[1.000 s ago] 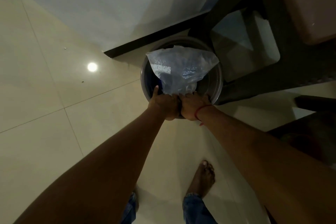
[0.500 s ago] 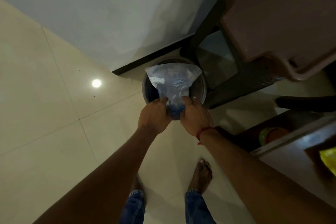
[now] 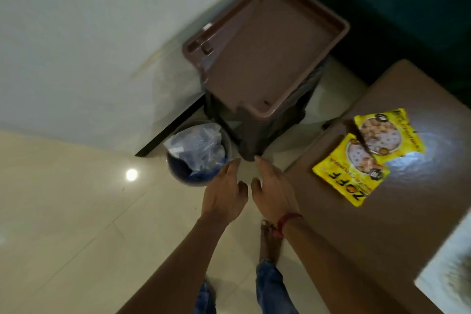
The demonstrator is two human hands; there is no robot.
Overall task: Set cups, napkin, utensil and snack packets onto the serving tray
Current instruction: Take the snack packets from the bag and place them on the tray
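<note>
A brown serving tray [image 3: 328, 41] rests on a dark stool by the wall, with nothing on it. Two yellow snack packets [image 3: 367, 158] lie overlapping on the brown table [image 3: 397, 224] at right. My left hand [image 3: 224, 196] and my right hand [image 3: 274, 191] hover side by side above the floor, fingers apart and holding nothing. They sit just right of a round bin [image 3: 175, 173] that has a clear plastic bag [image 3: 196, 148] stuffed in it.
A white wall rises behind the bin and stool. A dark green surface [image 3: 407, 7] fills the top right. A pale, blurred object [image 3: 448, 275] sits at the table's right edge. My bare foot [image 3: 270, 242] stands on the cream floor tiles.
Both hands have let go of the plastic bag and pulled back from the bin. The view has swung up and right, bringing the tray, table and snack packets into sight.
</note>
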